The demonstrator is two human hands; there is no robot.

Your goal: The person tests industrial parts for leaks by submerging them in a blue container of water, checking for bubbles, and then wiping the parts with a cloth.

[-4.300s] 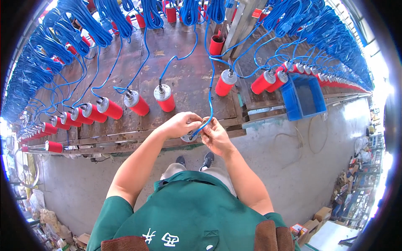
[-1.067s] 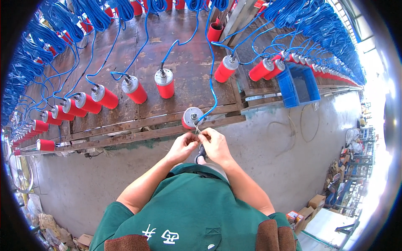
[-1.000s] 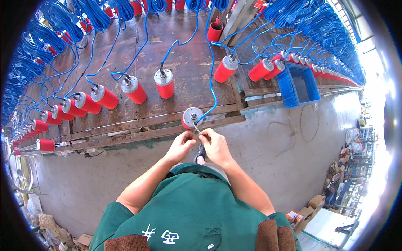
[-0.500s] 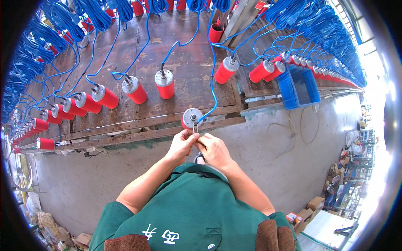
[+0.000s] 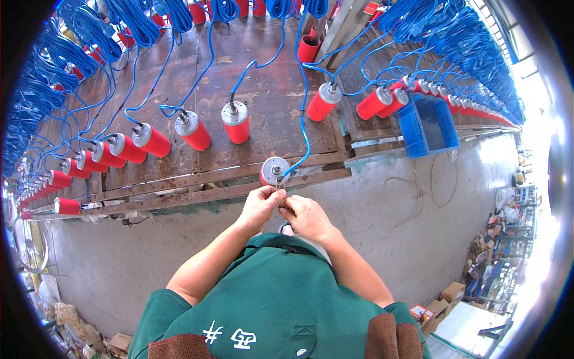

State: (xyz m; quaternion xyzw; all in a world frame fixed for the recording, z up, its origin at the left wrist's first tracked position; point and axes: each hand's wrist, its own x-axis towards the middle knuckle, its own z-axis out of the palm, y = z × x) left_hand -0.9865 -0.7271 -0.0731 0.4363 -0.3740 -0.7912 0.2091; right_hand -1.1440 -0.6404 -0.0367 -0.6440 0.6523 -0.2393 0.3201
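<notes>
Near motor [image 5: 275,172] with cord, at the front edge of a long table. The motor, a red cylinder with a round grey cap, sits over the table's front rail [image 5: 233,190], cap upward; from where I stand, its base is hidden. A blue cable [image 5: 308,142] leaves the cap on its right side and curves up across the boards of the table [image 5: 263,128]. Left hand [image 5: 259,208]: just below the cap, thumb and forefinger pinched together on a thin pale cord [image 5: 279,185], which loops at the foot of the cable. Right hand [image 5: 306,216]: close beside the left, fingers curled and narrow near the lower end of the cord; I cannot tell whether they grip it. Both forearms reach up from a green shirt [image 5: 257,299].

Surroundings: similar red motors stand in a row along the table, the closest a capped one [image 5: 236,122] behind the near motor and another [image 5: 324,102] to its right, each with its own blue cable. Thick blue coils [image 5: 128,24] hang along the far side. An upright post [image 5: 344,33] rises at the back. A blue bin [image 5: 415,128] stands at the right, beside more motors. Cartons [image 5: 452,291] lie at lower right.
</notes>
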